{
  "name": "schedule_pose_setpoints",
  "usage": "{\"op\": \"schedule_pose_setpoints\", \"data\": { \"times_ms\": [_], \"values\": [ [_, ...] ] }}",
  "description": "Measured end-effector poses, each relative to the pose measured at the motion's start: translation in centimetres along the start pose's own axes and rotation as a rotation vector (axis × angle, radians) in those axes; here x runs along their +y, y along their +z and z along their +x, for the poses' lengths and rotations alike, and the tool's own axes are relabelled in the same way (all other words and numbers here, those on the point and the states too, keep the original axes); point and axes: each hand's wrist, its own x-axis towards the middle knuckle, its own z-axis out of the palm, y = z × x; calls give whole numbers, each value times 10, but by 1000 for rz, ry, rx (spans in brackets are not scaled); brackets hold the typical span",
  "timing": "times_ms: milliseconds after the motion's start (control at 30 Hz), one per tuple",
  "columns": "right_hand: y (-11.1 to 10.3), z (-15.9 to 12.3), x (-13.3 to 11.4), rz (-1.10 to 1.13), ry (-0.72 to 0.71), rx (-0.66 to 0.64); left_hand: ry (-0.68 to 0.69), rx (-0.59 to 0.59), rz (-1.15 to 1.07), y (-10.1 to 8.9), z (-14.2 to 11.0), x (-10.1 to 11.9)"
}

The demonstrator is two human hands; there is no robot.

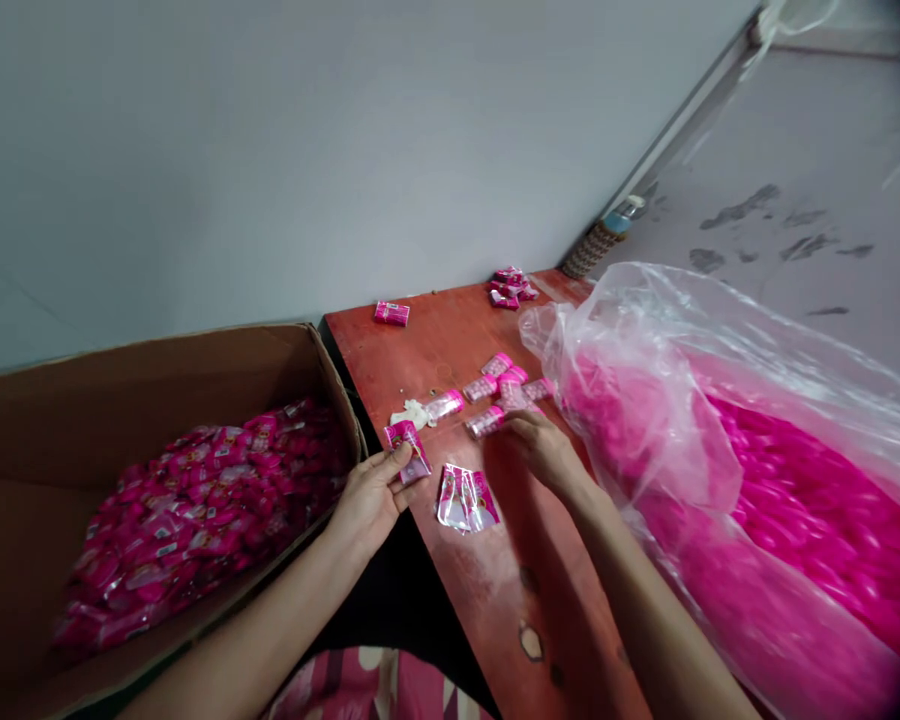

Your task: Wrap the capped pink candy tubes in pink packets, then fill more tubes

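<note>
My left hand (371,498) pinches a small pink printed plastic pouch (408,450) between thumb and fingers, at the table's left edge. My right hand (544,448) reaches over the table with its fingers drawn together at the end of a small pink-and-clear container (485,422). Several similar containers (513,388) lie in a loose group just beyond it. Flat pink pouches (466,498) overlap on the table between my hands. Close to the left hand, another container (444,405) rests beside a crumpled white scrap (412,414).
Left of the red table (570,620) stands a cardboard box (315,350) holding many pink packets. A large clear plastic bag (645,300) of bright pink pieces fills the right side. Bundled pouches (392,313), a pink pile (511,287) and a bottle (607,235) are near the wall.
</note>
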Motion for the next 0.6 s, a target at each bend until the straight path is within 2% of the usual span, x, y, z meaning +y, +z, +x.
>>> {"op": "schedule_pose_setpoints", "data": {
  "times_ms": [67,133,200,267,333,433,533,600],
  "values": [
    [1,-3,-3,12,158,77,5,10,-17,2,0,-2],
    [2,-3,-14,-4,378,118,15,21,-21,3,0,-2],
    [2,1,-30,-64,581,46,23,40,-21,3,0,-2],
    [4,9,-45,-111,712,-62,27,65,-27,4,0,-2],
    [8,20,-54,-107,766,-109,31,84,-35,6,1,-3],
    [13,35,-52,-25,782,-93,32,105,-55,8,1,-5],
    [14,41,-46,70,733,-85,16,141,-90,9,2,-3],
    [12,33,-49,104,681,-78,1,164,-122,9,2,-2]
  ]
}}
